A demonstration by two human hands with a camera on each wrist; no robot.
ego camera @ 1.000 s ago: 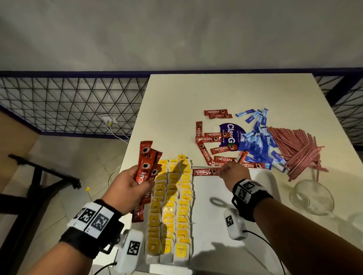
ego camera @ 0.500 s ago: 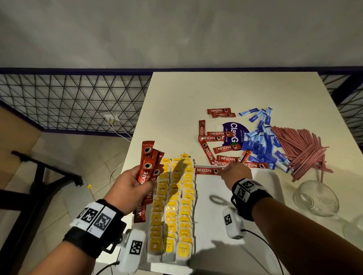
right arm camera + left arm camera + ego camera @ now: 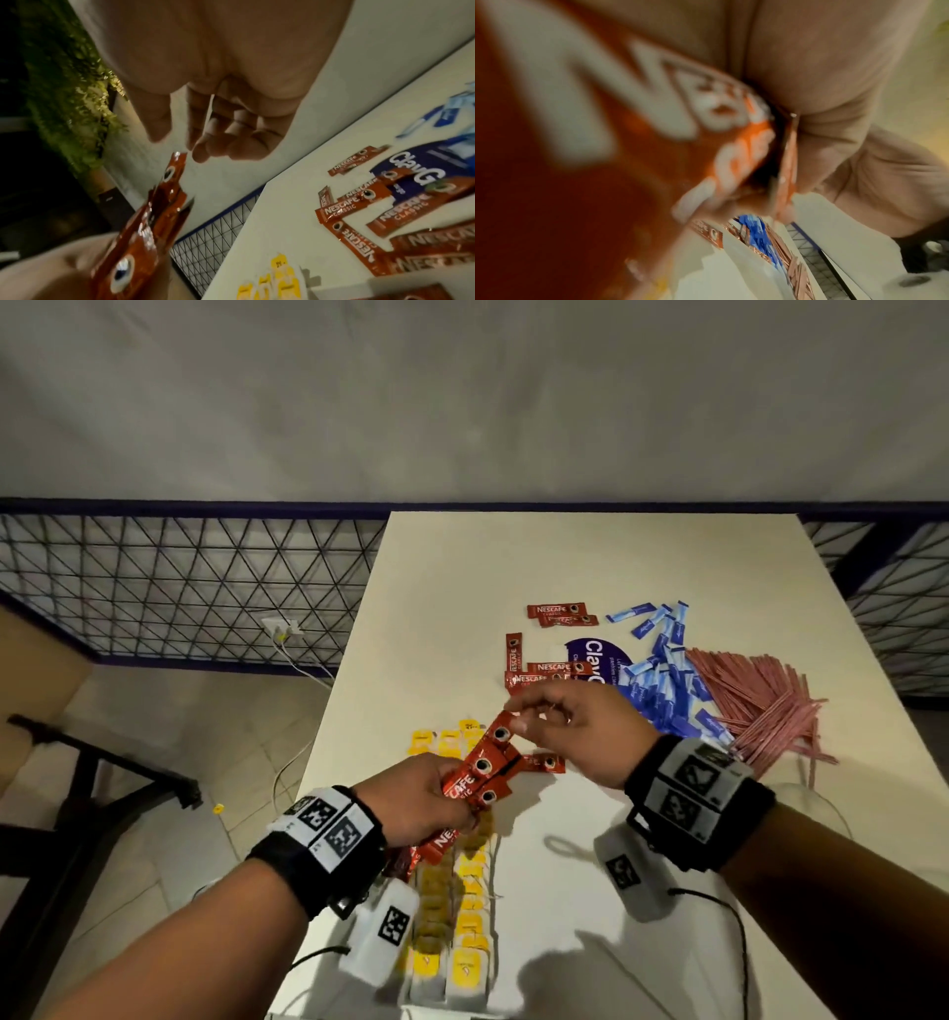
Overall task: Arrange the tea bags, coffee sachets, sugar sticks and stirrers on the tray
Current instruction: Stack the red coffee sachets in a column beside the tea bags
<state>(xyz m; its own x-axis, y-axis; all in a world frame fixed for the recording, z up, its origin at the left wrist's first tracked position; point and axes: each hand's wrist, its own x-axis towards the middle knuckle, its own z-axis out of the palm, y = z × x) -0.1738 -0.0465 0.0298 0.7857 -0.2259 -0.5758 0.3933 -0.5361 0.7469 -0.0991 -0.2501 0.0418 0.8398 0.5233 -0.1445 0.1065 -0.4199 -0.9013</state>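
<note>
Head view, left hand (image 3: 416, 801) gripping coffee sachets (image 3: 480, 770), right hand (image 3: 575, 731) fingers pinching top sachet

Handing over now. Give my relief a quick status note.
Left hand grips a sachet bundle above the tray.
Right hand: fingertips at the bundle's top sachet; grip unclear.
Done: tea bags in rows on the tray.
To do: place the bundle, then the loose sachets, sugar sticks and stirrers lying on the table.
</note>
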